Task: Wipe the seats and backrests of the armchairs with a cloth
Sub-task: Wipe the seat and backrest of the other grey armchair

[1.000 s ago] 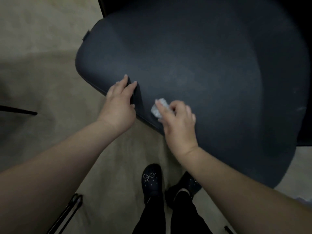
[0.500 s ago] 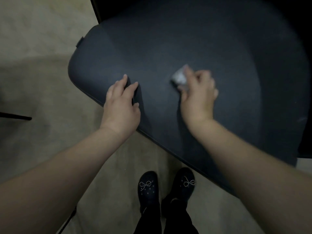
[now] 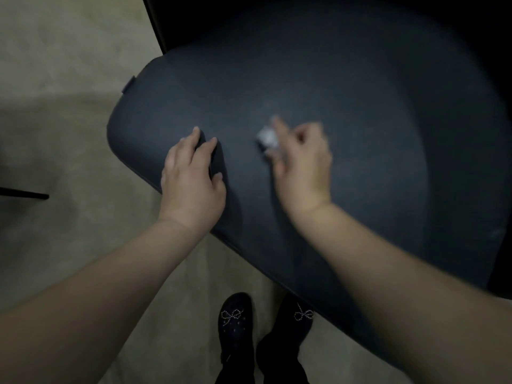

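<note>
Two hands are on the dark armchair seat (image 3: 346, 112). The right hand (image 3: 302, 164) has its grip closed around a small wadded pale cloth (image 3: 267, 138), fingers curled about it with the index finger extended beyond it; the hand and cloth are motion-blurred, so finer finger placement cannot be told. The cloth is pressed against the seat fabric near the middle of the cushion, showing at the thumb side of the hand. It is a compact lump with no evident long axis.

The left hand (image 3: 191, 178) holds nothing: its grip is apart, fingers straight and lying flat on the cushion near the front left edge, thumb spread toward the right hand. A clear band of seat fabric separates the two hands.

The seat is a broad rounded cushion in dark blue-grey fabric, its front edge running diagonally from upper left to lower right. A small tab (image 3: 128, 84) projects at its left corner. Behind the cushion the chair goes dark and detail is lost.

Below the front edge stand two black shoes (image 3: 237, 322) with beaded bows, on a beige carpet (image 3: 61, 134). A thin dark leg (image 3: 25, 194) enters from the left edge.
</note>
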A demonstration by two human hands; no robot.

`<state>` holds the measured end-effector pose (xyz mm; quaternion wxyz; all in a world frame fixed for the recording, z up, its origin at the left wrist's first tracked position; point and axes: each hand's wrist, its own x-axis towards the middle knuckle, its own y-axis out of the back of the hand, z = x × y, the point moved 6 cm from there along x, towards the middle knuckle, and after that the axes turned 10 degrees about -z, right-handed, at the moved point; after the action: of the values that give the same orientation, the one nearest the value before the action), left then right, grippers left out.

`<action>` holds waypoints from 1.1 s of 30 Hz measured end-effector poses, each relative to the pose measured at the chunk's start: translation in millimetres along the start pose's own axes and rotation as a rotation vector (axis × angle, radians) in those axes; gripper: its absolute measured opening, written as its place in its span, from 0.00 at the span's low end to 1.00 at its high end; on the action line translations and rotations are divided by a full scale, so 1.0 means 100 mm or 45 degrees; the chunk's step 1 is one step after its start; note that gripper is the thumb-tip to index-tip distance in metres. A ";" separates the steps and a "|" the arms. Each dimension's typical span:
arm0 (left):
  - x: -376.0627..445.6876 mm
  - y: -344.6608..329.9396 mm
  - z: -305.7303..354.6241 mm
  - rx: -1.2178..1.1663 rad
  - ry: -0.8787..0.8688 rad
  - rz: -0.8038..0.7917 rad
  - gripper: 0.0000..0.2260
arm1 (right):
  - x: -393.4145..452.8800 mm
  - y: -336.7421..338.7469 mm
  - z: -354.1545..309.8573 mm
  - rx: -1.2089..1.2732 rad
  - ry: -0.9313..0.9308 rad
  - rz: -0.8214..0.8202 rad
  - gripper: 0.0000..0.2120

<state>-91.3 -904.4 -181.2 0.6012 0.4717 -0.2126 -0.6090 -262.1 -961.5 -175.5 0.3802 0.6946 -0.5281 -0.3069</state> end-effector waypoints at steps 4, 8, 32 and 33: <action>-0.02 -0.02 0.09 -0.007 -0.005 -0.023 0.26 | -0.48 -0.15 -0.26 0.044 0.354 -0.286 0.24; -0.02 -0.04 0.28 0.031 -0.059 -0.057 0.25 | -0.32 0.47 0.63 -0.014 -0.064 0.098 0.22; 0.07 -0.90 2.65 -0.333 -0.391 -0.389 0.26 | -1.45 1.27 1.42 0.439 -0.657 0.053 0.24; 0.15 -0.98 2.77 -0.186 -0.519 -0.373 0.29 | -1.53 1.21 1.52 0.325 -0.701 0.000 0.25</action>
<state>-371.0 -985.1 -138.7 0.4839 0.3202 -0.2142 -0.7858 -487.2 -863.5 -147.5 0.1323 0.6273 -0.6457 -0.4148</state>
